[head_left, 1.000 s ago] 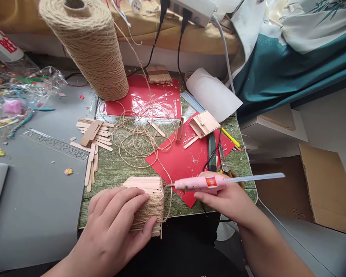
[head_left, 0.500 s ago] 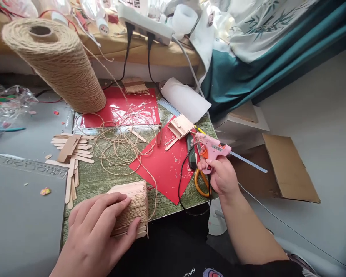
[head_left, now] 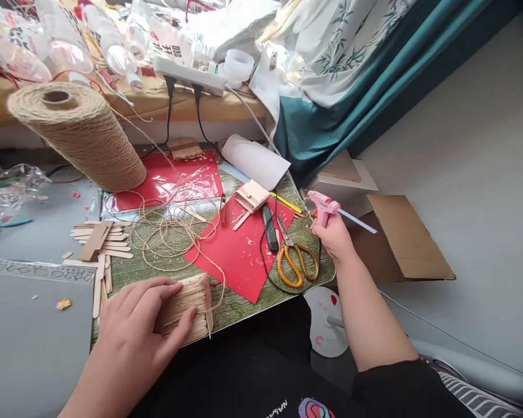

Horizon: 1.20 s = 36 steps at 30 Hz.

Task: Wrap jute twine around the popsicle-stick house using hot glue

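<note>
At the table's front edge my left hand point(head_left: 135, 325) grips a craft-stick block point(head_left: 185, 305) wrapped in twine, thumb on the near side and fingers over the top. A loose strand of twine point(head_left: 221, 276) runs from the block's right side to a tangled heap. My right hand point(head_left: 336, 237) is closed around the handle of a pink glue gun point(head_left: 325, 208), held off the table's right side. A clear glue stick point(head_left: 357, 222) sticks out of its back. Nearest to that hand lie orange-handled scissors point(head_left: 290, 264) and a green box cutter point(head_left: 270, 229).
A big twine spool point(head_left: 82, 136) stands at the back left. Loose craft sticks point(head_left: 108, 241) lie left of the twine. A small stick box point(head_left: 251, 196) sits on red paper point(head_left: 239, 261). A power strip point(head_left: 192, 76) rests on the ledge; a cardboard box point(head_left: 409, 238) is at right.
My right hand has carried the glue gun rightward, away from the scissors, which now show fully. My left hand still grips the block. The whole view has shifted somewhat.
</note>
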Motion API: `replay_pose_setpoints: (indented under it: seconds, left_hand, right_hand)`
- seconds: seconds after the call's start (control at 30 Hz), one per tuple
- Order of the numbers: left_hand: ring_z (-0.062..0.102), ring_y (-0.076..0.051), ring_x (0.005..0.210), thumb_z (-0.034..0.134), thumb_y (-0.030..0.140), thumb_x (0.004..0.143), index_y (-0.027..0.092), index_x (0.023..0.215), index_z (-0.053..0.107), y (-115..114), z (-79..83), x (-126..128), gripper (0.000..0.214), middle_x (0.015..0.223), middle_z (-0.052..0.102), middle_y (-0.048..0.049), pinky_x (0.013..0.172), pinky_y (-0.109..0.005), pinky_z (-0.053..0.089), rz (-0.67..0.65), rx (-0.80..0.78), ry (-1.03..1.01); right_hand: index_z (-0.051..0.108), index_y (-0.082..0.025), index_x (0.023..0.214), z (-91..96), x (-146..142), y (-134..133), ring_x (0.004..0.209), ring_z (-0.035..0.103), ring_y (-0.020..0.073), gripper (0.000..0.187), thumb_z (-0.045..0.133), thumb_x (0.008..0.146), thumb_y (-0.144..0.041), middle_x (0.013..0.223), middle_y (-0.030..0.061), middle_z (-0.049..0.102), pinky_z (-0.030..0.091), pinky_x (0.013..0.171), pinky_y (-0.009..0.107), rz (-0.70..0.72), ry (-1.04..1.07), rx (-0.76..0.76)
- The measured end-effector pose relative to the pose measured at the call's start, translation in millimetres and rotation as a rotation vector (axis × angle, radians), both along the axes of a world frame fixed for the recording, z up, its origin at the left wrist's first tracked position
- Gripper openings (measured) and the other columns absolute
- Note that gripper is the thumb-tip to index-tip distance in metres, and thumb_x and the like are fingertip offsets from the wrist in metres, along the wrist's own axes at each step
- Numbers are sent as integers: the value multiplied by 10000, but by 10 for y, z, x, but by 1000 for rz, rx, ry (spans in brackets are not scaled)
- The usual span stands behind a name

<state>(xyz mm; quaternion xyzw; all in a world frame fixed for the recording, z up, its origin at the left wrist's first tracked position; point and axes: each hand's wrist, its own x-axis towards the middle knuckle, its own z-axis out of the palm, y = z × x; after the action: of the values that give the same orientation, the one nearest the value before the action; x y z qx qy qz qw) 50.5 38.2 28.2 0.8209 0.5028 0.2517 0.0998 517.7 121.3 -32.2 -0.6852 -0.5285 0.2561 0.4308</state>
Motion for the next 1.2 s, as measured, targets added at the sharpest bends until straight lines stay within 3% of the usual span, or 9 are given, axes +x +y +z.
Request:
replay_pose_setpoints:
  seconds: [0.17,0.37,0.5,0.63,0.8,1.0,1.2]
  left_hand:
    - [651,-326,1114,648,535,979,259,1180,618,53,3,3,343,1166,702,-87,991,-515,458,-2,-15,11]
    - [651,-301,1126,679,496,965,252,1157,621,50,59,41,316,1160,705,-77,995,-473,477,10,-38,31]
    - [646,-289,1145,679,467,966,239,1153,625,32,110,71,300,1165,704,-74,1012,-469,474,38,-74,55]
    - [639,-289,1166,659,470,980,241,1152,618,24,122,78,289,1183,698,-80,1030,-478,465,49,-84,70]
    - [632,-291,1181,644,460,989,241,1173,612,27,111,66,287,1203,694,-86,1038,-482,459,31,-99,78]
    - [631,-288,1190,642,451,993,242,1177,607,10,124,74,280,1218,691,-87,1044,-483,454,38,-100,73]
    - [647,-291,1163,644,481,985,245,1161,621,10,93,58,296,1190,698,-83,1033,-478,466,31,-78,58]
  right_hand:
    - [641,-216,1368,-118,39,85,1072,707,342,512,617,876,-357,1151,117,755,569,1015,539,-54,-182,-2]
    - [689,-155,1346,-163,26,92,1172,692,360,497,645,881,-321,1232,158,761,507,1112,515,-15,-186,33]
    - [698,-191,1360,-283,87,56,1214,666,362,490,662,897,-351,1318,151,719,483,1135,533,-20,-273,93]
    - [733,-169,1216,-412,142,30,1099,670,365,412,687,899,-428,1178,166,718,525,1052,560,-95,-329,79]
    - [728,-178,1122,-480,175,-26,1065,653,361,372,689,898,-472,1082,147,703,540,1015,572,-136,-319,70]
    - [664,-198,1338,-601,192,-210,1088,693,352,545,729,869,-470,1234,168,678,588,1000,587,-174,-150,155]
    - [667,-187,1312,-605,127,-200,1048,710,315,488,700,877,-405,1207,152,717,607,987,561,-178,-106,143]
